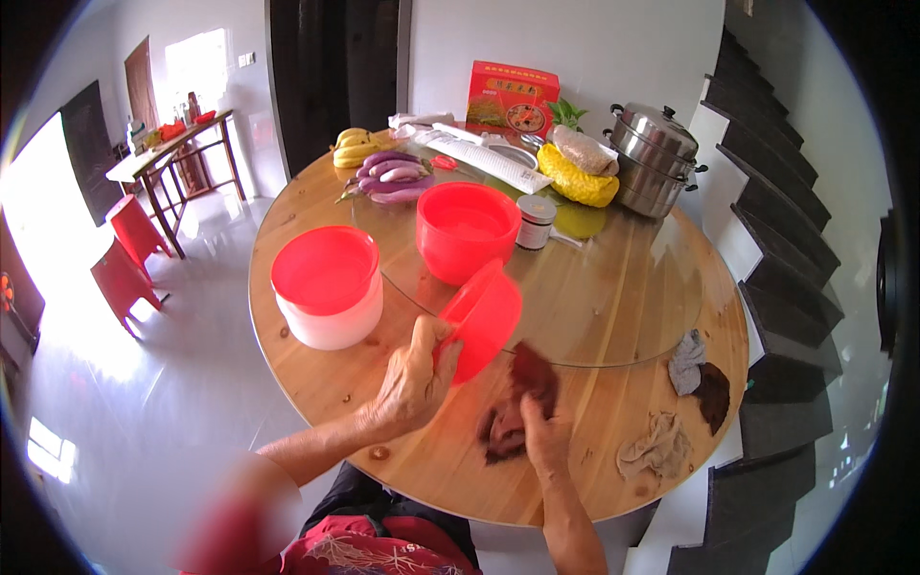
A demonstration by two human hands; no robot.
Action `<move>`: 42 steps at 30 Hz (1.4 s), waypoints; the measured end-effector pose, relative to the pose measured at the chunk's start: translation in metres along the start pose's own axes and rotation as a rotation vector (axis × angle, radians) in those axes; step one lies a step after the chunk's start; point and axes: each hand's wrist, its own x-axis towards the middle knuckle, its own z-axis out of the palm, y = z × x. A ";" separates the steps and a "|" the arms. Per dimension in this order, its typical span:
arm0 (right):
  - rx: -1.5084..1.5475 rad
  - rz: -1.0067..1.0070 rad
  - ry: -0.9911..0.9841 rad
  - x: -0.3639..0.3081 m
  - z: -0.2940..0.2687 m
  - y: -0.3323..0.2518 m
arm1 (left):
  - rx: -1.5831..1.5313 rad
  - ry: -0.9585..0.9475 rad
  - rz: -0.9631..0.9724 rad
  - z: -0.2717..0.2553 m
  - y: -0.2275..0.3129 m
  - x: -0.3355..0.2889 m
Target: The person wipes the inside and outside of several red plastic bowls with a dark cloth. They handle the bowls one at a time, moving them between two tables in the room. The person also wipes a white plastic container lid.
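My left hand (418,376) grips the rim of a red plastic bowl (491,321), which is tilted on its side above the table's near part. In my right hand (548,433) is a dark reddish-brown cloth (522,402), bunched and hanging, a little blurred, just right of the bowl. Behind the tilted bowl a second red bowl (468,225) stands upright. To the left sits a white tub with a red lid (328,278). A small jar with a grey lid (535,222) is beside the upright bowl.
On the round wooden table (402,470) lies a glass turntable (632,307). Eggplants (393,177), bananas (355,149), a red box (513,96) and a steel steamer pot (656,158) stand toward the back. Crumpled grey cloth (656,448) and a dark cloth (712,395) lie at right. Stairs (791,359) rise beyond.
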 end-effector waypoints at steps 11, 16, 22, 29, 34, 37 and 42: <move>-0.719 -0.926 -0.096 -0.025 0.054 -0.041 | -0.427 -0.348 -0.156 -0.003 -0.019 -0.060; -0.702 -0.773 -0.071 -0.015 0.066 -0.053 | -0.570 -0.459 -0.191 -0.011 -0.038 -0.079; -0.346 -0.146 -0.219 0.043 0.059 -0.054 | -0.619 -0.541 -0.251 -0.027 -0.023 -0.088; -0.607 -0.810 -0.166 -0.016 0.073 -0.041 | -0.632 -0.320 -0.180 -0.012 -0.034 -0.099; -0.662 -0.778 -0.171 -0.044 0.078 -0.041 | -0.770 -0.416 -0.390 -0.014 -0.040 -0.108; -0.532 -0.586 -0.081 -0.031 0.077 -0.035 | -0.742 -0.527 -0.360 -0.015 -0.031 -0.107; -0.395 -0.357 -0.185 -0.002 0.070 -0.059 | -0.310 -0.471 0.107 -0.001 -0.030 -0.107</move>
